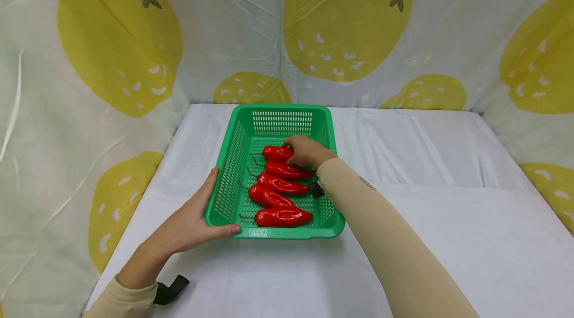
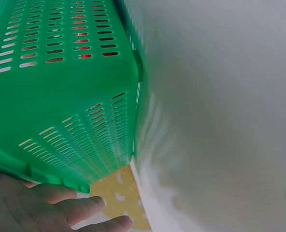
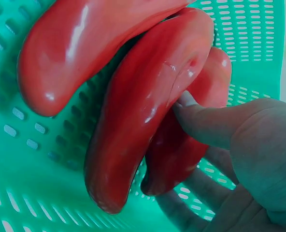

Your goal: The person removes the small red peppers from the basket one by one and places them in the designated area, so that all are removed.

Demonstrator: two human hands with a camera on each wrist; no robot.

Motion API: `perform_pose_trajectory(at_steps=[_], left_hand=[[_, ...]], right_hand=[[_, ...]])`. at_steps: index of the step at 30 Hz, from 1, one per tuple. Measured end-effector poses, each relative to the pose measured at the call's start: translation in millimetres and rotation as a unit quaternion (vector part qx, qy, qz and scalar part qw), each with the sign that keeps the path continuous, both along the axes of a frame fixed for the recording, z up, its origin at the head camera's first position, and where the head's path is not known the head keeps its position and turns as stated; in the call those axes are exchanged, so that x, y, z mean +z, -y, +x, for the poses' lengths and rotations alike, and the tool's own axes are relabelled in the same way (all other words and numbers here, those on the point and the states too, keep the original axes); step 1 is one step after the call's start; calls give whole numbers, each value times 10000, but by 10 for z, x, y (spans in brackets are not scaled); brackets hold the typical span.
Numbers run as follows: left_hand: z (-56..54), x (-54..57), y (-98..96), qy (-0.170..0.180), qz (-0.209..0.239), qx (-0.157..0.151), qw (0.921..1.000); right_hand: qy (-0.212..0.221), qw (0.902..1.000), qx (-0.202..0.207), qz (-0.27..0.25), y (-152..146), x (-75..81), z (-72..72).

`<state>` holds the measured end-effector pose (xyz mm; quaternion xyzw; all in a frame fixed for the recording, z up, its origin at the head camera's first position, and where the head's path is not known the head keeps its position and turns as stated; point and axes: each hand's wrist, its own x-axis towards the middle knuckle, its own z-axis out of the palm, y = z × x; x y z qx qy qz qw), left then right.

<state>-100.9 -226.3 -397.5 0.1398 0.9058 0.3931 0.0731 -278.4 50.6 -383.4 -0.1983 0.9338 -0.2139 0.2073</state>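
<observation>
The left hand (image 1: 195,221), fingers straight and spread, touches the near-left corner of a green slotted plastic basket (image 1: 287,233), its thumb on the near rim. Five red chili peppers (image 1: 282,218) lie inside, stems toward the left wall. The right hand (image 1: 307,151) pinches the pepper farthest from the near edge (image 1: 272,153) between thumb and fingers.

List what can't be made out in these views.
Farthest red pepper: head view, right end hidden behind the right hand.
Sleeve lettering: head view, too small to read.
Left hand: left wrist view, cut off at lower left.
Leftmost pepper: right wrist view, cut off by top edge.
</observation>
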Motion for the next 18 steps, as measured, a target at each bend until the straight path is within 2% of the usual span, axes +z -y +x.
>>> perform_pose_trajectory(at_steps=[10,18], left_hand=[[0,-17,-22,2,42,-5,10000],[3,-16,-10,-29,45,22,10000]], right_hand=[[-273,9976,-189,-615,-121,27,-8],[-415,9833,-448,-1715,-159,262,-32]])
